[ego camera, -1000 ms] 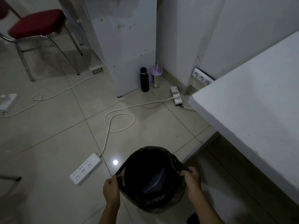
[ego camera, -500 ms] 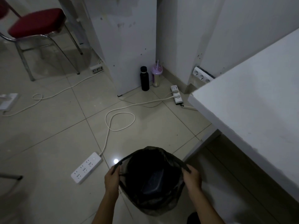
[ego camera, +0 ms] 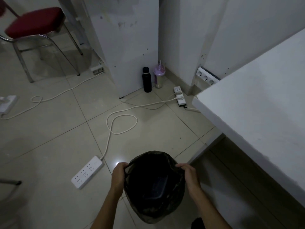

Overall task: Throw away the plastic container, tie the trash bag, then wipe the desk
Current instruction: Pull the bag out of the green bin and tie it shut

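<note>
A black trash bag (ego camera: pixel 148 210) hangs open low in the middle of the view, just above the tiled floor. My left hand (ego camera: pixel 118 175) grips its left rim and my right hand (ego camera: pixel 189 176) grips its right rim. Deep inside the bag lies the plastic container (ego camera: pixel 158 187), dark and only faintly visible. The white desk (ego camera: pixel 257 103) fills the right side of the view, its top bare.
A white power strip (ego camera: pixel 87 171) lies on the floor left of the bag, its cable (ego camera: pixel 122 123) looping back to another strip (ego camera: pixel 179 97) by the wall. A black bottle (ego camera: pixel 146 79) and a purple cup (ego camera: pixel 159 76) stand against a white cabinet. A red chair (ego camera: pixel 36 22) stands far left.
Both hands have lifted the bag's rim a little and drawn it inward, so the mouth is narrower. The view has shifted slightly.
</note>
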